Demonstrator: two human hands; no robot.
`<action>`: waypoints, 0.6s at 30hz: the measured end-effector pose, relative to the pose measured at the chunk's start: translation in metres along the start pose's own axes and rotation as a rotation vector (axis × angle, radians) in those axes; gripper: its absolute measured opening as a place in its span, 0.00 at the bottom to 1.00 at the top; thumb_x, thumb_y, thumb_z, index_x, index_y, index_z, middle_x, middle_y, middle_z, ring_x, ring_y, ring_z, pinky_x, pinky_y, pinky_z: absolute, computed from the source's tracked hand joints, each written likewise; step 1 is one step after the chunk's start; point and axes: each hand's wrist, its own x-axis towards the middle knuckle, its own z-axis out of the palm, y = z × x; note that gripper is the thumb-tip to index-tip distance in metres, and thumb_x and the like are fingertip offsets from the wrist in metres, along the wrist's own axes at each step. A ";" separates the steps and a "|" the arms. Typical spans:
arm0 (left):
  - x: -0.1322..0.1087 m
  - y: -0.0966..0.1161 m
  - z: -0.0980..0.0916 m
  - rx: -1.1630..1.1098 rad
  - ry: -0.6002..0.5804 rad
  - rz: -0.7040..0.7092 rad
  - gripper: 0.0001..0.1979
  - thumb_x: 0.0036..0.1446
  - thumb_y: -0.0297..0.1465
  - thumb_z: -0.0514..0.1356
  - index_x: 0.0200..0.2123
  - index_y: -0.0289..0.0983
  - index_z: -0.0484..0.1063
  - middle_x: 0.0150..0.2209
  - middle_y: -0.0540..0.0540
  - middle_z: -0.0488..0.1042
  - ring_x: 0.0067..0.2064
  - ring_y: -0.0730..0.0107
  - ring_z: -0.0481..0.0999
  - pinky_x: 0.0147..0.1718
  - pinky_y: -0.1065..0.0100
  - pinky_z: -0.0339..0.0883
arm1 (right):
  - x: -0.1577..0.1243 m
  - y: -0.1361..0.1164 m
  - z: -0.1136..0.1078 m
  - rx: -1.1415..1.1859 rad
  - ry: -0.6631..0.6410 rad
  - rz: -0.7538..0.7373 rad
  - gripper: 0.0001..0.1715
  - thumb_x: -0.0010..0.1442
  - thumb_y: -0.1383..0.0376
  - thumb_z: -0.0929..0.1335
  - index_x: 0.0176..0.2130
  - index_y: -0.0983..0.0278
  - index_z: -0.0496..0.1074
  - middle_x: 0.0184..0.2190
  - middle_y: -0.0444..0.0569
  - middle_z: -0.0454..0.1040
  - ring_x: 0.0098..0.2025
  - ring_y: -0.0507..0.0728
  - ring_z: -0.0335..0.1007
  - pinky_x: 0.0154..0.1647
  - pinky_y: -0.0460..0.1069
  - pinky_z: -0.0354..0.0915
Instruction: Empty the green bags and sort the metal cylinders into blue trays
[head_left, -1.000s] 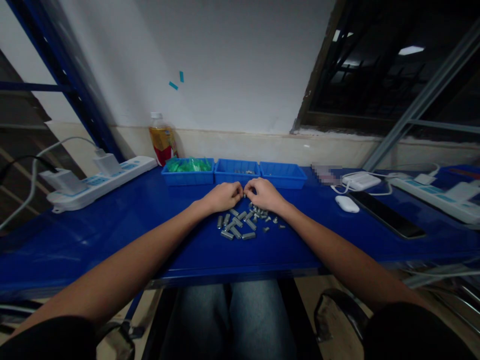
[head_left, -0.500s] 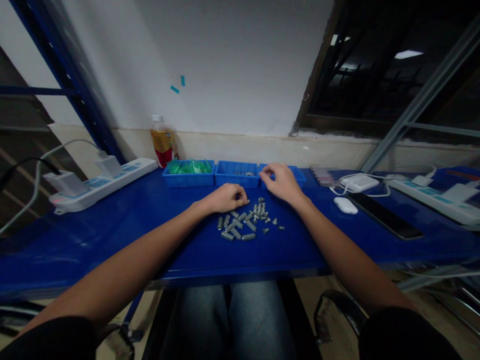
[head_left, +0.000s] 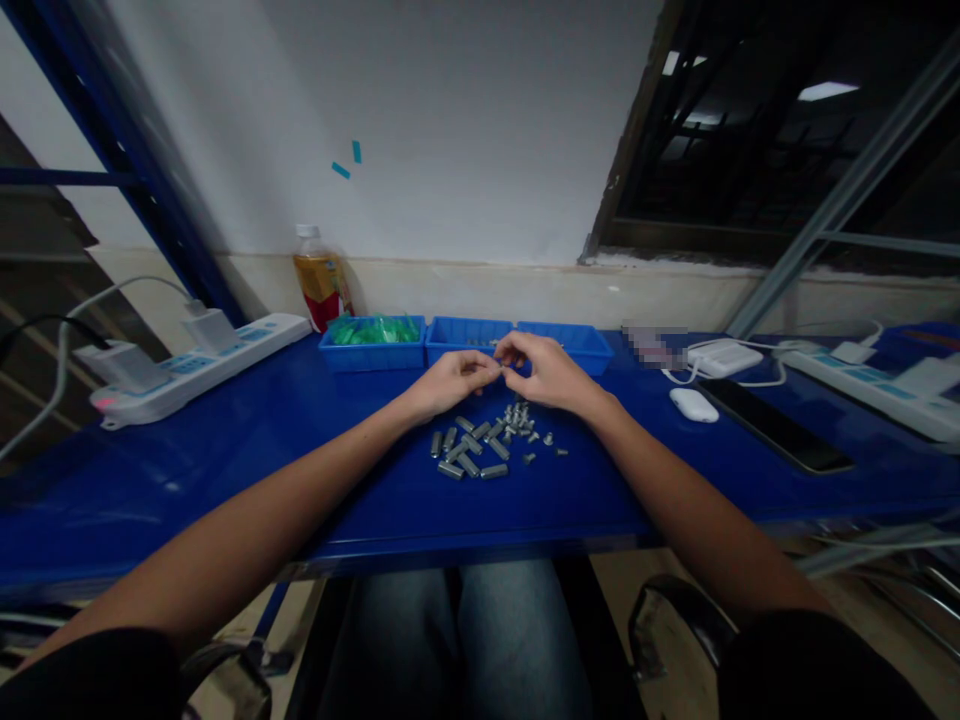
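Just above the pile, my left hand [head_left: 454,382] and my right hand [head_left: 546,374] meet fingertip to fingertip. Both are closed in a pinch around something tiny between them, too small to name. Below them on the blue table [head_left: 375,490] lie several grey metal cylinders [head_left: 469,466], like spacers, and a cluster of small screws [head_left: 516,420]. A few screws [head_left: 548,439] lie loose to the right. Behind my hands stand a middle blue bin [head_left: 466,331], with small metal parts partly hidden in it, and a right blue bin [head_left: 592,350].
At the left, a blue bin [head_left: 371,357] holds green plastic [head_left: 375,330], with a drink bottle [head_left: 320,285] behind it. Power strips [head_left: 210,370] sit at both sides. A white earphone case [head_left: 693,405], a phone [head_left: 776,425] and a white charger [head_left: 725,356] lie at the right.
My right hand has moved left and down from the right bin to my left hand. My left hand has risen slightly, and their fingertips now meet. The pile looks unchanged.
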 end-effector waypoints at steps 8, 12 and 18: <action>-0.004 0.001 0.006 0.470 -0.247 0.280 0.11 0.52 0.26 0.59 0.40 0.34 0.75 0.36 0.45 0.76 0.33 0.72 0.72 0.34 0.72 0.64 | -0.010 0.055 -0.012 -0.212 0.190 0.219 0.10 0.51 0.72 0.64 0.36 0.65 0.69 0.31 0.49 0.72 0.34 0.56 0.67 0.38 0.49 0.62; -0.003 -0.002 0.004 0.461 -0.175 0.181 0.06 0.51 0.27 0.59 0.32 0.33 0.74 0.29 0.47 0.76 0.28 0.73 0.71 0.29 0.72 0.63 | -0.010 0.055 -0.001 -0.292 0.168 0.231 0.08 0.56 0.66 0.66 0.38 0.65 0.70 0.34 0.52 0.72 0.39 0.59 0.67 0.43 0.52 0.61; 0.002 -0.006 -0.003 0.030 0.135 0.024 0.05 0.48 0.29 0.60 0.29 0.34 0.68 0.27 0.48 0.73 0.31 0.71 0.73 0.32 0.70 0.64 | -0.006 0.032 0.006 -0.266 0.098 0.145 0.07 0.58 0.63 0.66 0.37 0.64 0.71 0.35 0.51 0.72 0.41 0.59 0.65 0.44 0.53 0.60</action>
